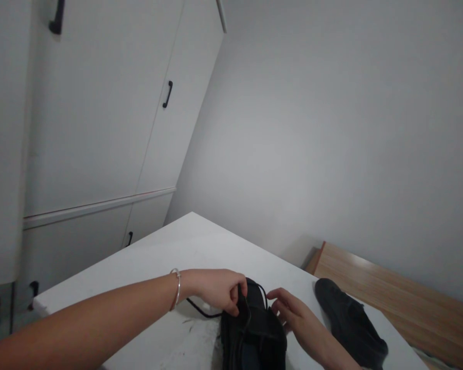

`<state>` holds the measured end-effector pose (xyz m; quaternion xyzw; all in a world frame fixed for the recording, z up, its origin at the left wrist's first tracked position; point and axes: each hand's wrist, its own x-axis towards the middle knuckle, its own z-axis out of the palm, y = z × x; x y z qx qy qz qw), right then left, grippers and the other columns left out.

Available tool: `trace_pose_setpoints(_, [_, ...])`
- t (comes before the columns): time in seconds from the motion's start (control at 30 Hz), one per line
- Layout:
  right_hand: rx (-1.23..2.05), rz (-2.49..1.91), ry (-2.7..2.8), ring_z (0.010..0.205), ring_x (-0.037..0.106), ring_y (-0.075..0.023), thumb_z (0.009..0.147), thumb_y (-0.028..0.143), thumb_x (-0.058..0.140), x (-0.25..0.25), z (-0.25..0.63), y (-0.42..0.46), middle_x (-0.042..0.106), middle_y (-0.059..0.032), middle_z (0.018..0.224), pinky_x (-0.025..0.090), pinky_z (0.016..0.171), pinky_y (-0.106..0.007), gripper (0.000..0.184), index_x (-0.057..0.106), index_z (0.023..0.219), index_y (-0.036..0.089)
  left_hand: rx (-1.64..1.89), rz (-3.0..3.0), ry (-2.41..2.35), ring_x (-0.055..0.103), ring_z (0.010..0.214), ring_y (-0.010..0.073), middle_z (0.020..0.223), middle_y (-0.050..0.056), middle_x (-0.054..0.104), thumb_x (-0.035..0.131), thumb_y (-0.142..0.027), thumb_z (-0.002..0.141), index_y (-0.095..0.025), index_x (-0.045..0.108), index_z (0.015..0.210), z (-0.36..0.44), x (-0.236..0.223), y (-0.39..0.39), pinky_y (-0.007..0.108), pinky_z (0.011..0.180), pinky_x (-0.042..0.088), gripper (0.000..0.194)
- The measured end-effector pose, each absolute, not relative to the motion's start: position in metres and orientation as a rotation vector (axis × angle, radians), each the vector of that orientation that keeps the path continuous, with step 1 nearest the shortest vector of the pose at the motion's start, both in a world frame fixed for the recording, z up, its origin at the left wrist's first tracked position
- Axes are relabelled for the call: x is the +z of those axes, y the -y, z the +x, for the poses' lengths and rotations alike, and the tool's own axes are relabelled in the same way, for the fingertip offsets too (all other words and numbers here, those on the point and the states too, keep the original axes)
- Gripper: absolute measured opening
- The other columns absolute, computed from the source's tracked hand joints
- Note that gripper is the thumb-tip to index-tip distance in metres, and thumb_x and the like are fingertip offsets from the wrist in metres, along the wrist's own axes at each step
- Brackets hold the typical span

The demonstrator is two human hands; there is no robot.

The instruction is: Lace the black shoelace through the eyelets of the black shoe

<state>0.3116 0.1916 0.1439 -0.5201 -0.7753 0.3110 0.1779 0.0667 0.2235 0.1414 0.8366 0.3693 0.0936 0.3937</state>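
A black shoe (256,334) rests on the white table, cut off by the bottom edge of the view. My left hand (226,292) reaches over its upper with the fingers pinched together on a black shoelace (248,308). Another stretch of lace trails off the shoe's left side onto the table. At the shoe's right side is my right hand (291,311), its fingers loosely bent and apart. Its index fingertip is against a lace loop that arcs over the shoe; the thumb is hidden. A second dark shoe (349,324) lies right of my right hand.
The white table (193,241) has dark smudges left of the shoe. Behind its right edge runs a wooden board (370,277) along the grey wall (332,128). White cabinets (100,103) with black handles stand at the left.
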Motion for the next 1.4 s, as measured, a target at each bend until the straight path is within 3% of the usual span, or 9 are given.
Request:
trace_pose_setpoints(0.17, [1.017,-1.362,2.097,0.07,0.061,-0.0198,0.082,0.05,0.055,0.132,0.319,-0.193,0.064,-0.0046,0.082,0.049,0.061,-0.03,0.035,0.062,0.094,0.018,0.335,2.081,-0.968,0.059,0.071,0.0135,0.079,0.0,0.064,0.061,-0.014,0.078,-0.014,0.056,0.117,0.068,0.133,-0.219,0.019,0.059,0.042,0.038])
trace_pose_setpoints(0.27, [0.972,-1.324,2.118,0.076,0.062,-0.0214,0.086,0.051,0.054,0.136,0.32,-0.192,0.067,-0.0064,0.085,0.051,0.066,-0.031,0.037,0.065,0.092,0.017,0.328,2.085,-0.965,0.057,0.065,0.012,0.074,0.0,0.061,0.053,-0.019,0.087,-0.014,0.059,0.112,0.07,0.138,-0.217,0.019,0.059,0.043,0.026])
trace_pose_setpoints(0.37, [0.724,-1.385,2.276,0.082,0.064,-0.0217,0.096,0.047,0.041,0.148,0.316,-0.193,0.069,-0.0073,0.088,0.052,0.07,-0.031,0.04,0.067,0.093,0.016,0.292,2.155,-0.99,0.053,0.061,0.0119,0.066,0.0,0.058,0.046,-0.037,0.095,-0.015,0.063,0.094,0.075,0.15,-0.217,0.02,0.058,0.04,0.028])
trace_pose_setpoints(0.47, [0.497,-1.482,2.434,0.086,0.065,-0.022,0.09,0.028,0.052,0.161,0.302,-0.193,0.07,-0.0091,0.095,0.051,0.074,-0.03,0.023,0.069,0.095,0.015,0.139,2.225,-1.069,0.052,0.055,0.0152,0.055,0.001,0.055,0.056,-0.047,0.088,-0.015,0.059,0.069,0.086,0.166,-0.221,0.025,0.055,0.04,0.037])
trace_pose_setpoints(0.6, [0.255,-1.634,2.547,0.088,0.067,-0.0277,0.081,0.002,0.05,0.169,0.277,-0.19,0.072,-0.0161,0.094,0.049,0.079,-0.036,0.027,0.074,0.09,0.011,-0.162,2.203,-1.099,0.059,0.052,0.0183,0.052,0.005,0.06,0.064,-0.024,0.073,-0.015,0.054,0.049,0.107,0.182,-0.233,0.027,0.055,0.047,0.028])
trace_pose_setpoints(0.83, [0.02,-1.756,2.545,0.083,0.069,-0.0324,0.087,0.0,0.046,0.162,0.265,-0.184,0.072,-0.02,0.091,0.048,0.071,-0.037,0.028,0.073,0.091,0.01,-0.324,2.154,-1.098,0.063,0.052,0.022,0.05,0.004,0.061,0.066,-0.01,0.065,-0.016,0.052,0.048,0.123,0.184,-0.244,0.031,0.055,0.052,0.022])
trace_pose_setpoints(1.03, [0.148,-1.574,2.326,0.08,0.066,-0.0278,0.087,0.009,0.044,0.158,0.275,-0.189,0.068,-0.0136,0.085,0.046,0.07,-0.036,0.014,0.055,0.086,0.017,0.213,2.316,-1.152,0.063,0.072,0.0244,0.052,0.002,0.056,0.064,-0.007,0.065,-0.016,0.056,0.056,0.113,0.192,-0.224,0.036,0.075,0.049,0.015])
trace_pose_setpoints(1.2, [0.469,-1.257,2.074,0.068,0.063,-0.0196,0.095,0.043,0.033,0.177,0.279,-0.19,0.062,-0.0053,0.079,0.053,0.064,-0.032,0.025,0.045,0.091,0.021,0.698,2.082,-1.031,0.062,0.066,0.0155,0.064,0.002,0.063,0.062,-0.019,0.079,-0.013,0.066,0.078,0.106,0.206,-0.213,0.024,0.062,0.047,0.007])
trace_pose_setpoints(1.4, [0.962,-0.939,1.569,0.083,0.069,-0.0231,0.075,0.046,0.079,0.196,0.279,-0.177,0.073,-0.0091,0.09,0.057,0.079,-0.035,0.04,0.064,0.097,0.016,0.975,1.744,-0.812,0.065,0.065,0.013,0.067,0.003,0.065,0.066,-0.017,0.08,-0.009,0.064,0.078,0.11,0.21,-0.211,0.021,0.063,0.053,0.009])
